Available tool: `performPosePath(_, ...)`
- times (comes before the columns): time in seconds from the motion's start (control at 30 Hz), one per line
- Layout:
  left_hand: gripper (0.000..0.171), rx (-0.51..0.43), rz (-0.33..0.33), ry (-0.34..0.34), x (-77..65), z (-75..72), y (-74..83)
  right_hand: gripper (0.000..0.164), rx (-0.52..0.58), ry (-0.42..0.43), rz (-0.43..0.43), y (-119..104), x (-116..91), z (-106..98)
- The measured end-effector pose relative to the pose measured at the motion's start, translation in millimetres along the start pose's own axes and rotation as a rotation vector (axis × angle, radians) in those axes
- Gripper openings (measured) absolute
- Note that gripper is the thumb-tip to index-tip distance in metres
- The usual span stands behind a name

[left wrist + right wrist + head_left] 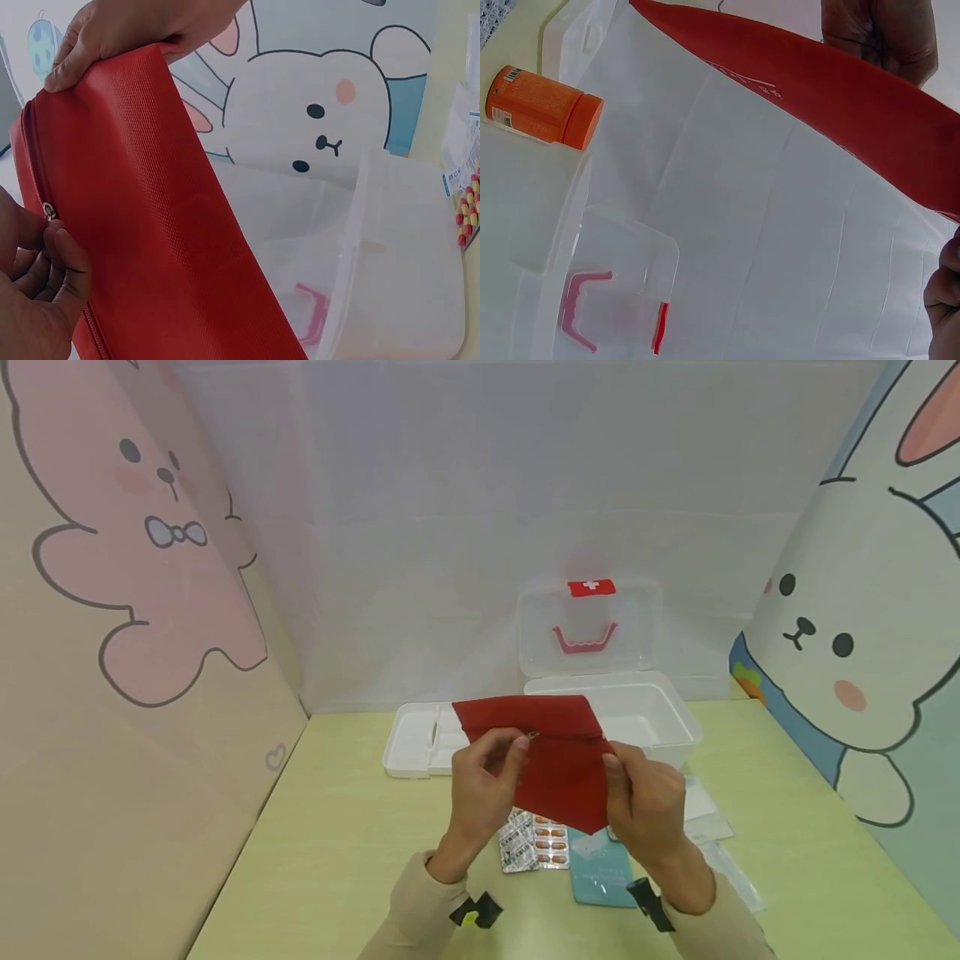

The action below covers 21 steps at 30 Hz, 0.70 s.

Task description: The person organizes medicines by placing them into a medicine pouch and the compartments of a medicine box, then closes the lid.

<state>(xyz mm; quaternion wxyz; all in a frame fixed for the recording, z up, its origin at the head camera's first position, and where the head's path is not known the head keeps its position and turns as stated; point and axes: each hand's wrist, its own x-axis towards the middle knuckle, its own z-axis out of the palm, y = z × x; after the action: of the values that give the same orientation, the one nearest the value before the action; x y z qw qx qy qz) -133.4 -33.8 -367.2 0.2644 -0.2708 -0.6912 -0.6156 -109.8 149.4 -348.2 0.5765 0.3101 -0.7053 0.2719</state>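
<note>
A flat red zippered pouch is held up above the table between both hands. My left hand pinches the small metal zipper pull between thumb and forefinger, partway along the zipper. At the pouch's right end, my right hand grips the edge with the thumb on the near face. White print shows on the pouch's other side in the right wrist view.
Behind the pouch stands a white box, its clear lid raised, beside a white tray. An orange bottle is near the box. Capsule blister packs, a teal packet and clear packaging lie nearer.
</note>
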Motion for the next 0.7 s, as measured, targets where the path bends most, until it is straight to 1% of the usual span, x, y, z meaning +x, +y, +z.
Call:
performPosePath(0.13, 0.009, -0.004, 0.0, 0.02, 0.5, -1.7, -3.2, 0.046, -0.01, 0.012, 0.032, 0, 0, -2)
performPosePath(0.3, 0.01, -0.005, 0.006, 0.019, -0.2, -3.6, -6.2, 0.047, -0.02, 0.037, 0.042, 0, -2, -3)
performPosePath(0.47, 0.01, 0.037, -0.006, 0.036, -0.6, -7.9, -11.0, 0.049, -0.029, 0.077, 0.047, 3, -3, -3)
performPosePath(0.7, 0.012, 0.085, -0.029, 0.061, -0.4, -13.1, -17.0, 0.051, -0.057, 0.095, 0.083, 6, -3, -7)
